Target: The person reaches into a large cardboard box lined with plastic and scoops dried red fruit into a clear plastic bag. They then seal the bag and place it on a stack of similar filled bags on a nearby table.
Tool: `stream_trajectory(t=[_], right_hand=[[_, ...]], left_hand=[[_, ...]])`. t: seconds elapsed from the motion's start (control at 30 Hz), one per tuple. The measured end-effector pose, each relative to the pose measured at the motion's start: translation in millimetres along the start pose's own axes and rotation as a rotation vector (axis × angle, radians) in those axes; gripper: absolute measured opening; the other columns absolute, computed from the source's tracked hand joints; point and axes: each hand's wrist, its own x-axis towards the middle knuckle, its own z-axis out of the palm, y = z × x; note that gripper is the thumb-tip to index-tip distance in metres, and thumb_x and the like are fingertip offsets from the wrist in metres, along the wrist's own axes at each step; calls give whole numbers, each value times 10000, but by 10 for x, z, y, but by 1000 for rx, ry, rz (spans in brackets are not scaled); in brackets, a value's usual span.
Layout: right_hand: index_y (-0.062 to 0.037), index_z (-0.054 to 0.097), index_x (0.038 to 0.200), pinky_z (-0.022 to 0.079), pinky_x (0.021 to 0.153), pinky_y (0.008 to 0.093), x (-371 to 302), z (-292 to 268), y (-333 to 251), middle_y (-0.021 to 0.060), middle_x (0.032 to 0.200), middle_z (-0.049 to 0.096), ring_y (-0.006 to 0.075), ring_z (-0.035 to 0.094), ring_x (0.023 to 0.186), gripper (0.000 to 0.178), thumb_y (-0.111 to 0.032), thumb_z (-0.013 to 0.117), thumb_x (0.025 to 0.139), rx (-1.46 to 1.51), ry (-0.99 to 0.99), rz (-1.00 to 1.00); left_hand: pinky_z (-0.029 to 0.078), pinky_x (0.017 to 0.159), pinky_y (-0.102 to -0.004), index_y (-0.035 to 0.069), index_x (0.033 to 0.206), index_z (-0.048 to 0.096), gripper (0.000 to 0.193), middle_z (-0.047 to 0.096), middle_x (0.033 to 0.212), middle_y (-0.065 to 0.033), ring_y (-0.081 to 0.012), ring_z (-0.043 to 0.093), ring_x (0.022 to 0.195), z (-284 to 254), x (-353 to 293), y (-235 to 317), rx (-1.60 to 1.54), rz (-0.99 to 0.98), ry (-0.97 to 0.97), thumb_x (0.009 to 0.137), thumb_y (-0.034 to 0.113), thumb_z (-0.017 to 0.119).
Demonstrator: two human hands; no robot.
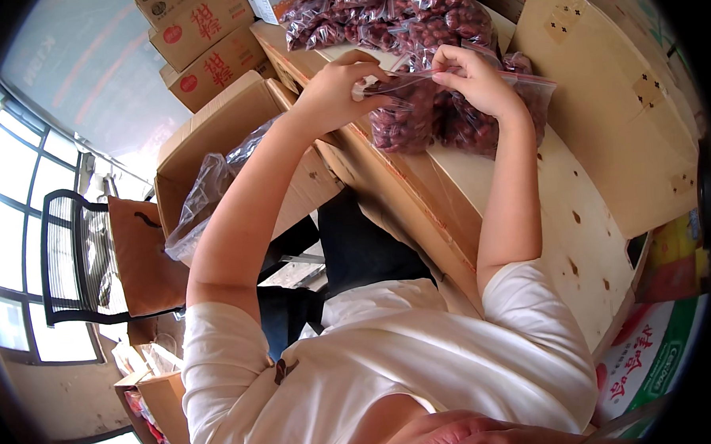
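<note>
A clear zip bag of dark red dates (403, 123) rests on the pale tabletop (561, 205), its zip edge raised. The left corner of that edge is between the thumb and fingers of my left hand (342, 94). My right hand (476, 80) pinches the same edge further right, thumb against fingertip. Just under my right wrist sits another bag of dates (469, 130), partly hidden by the hand and forearm. Beyond my hands lies a pile of filled date bags (378, 19). I cannot make out whether the zip is fully closed.
An open cardboard box (201, 141) with a clear plastic liner (211, 196) stands left of the table. Stacked cartons (205, 50) are behind it. A tall cardboard sheet (612, 92) borders the table's right side. A chair (147, 255) is at far left.
</note>
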Motion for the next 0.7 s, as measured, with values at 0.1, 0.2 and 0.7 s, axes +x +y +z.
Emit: stream_trajectory(t=[0.1,0.2,0.7], right_hand=[[-41,500,885,419,721,214,-14,-4,-56,-35,844,487,47,481,803,72,-37,572,893,-22,-35,-12],[-42,503,882,418,714,217,-20,2,-96,-35,837,491,49,481,802,77,-41,579,889,-38,-46,16],[-35,485,860,415,721,232,-22,-32,-71,-36,808,489,61,472,779,111,-18,594,869,8,-33,28]], left_hand=[[489,820,-370,66,903,666,241,618,1076,-98,-285,613,954,-61,-59,-107,50,44,46,740,213,766],[491,806,-380,52,864,663,195,625,1019,-106,-290,615,914,-46,-77,-68,23,53,21,746,178,754],[476,702,-307,-13,816,604,124,652,841,-89,-204,609,754,-199,62,-8,-88,-18,5,792,63,699]])
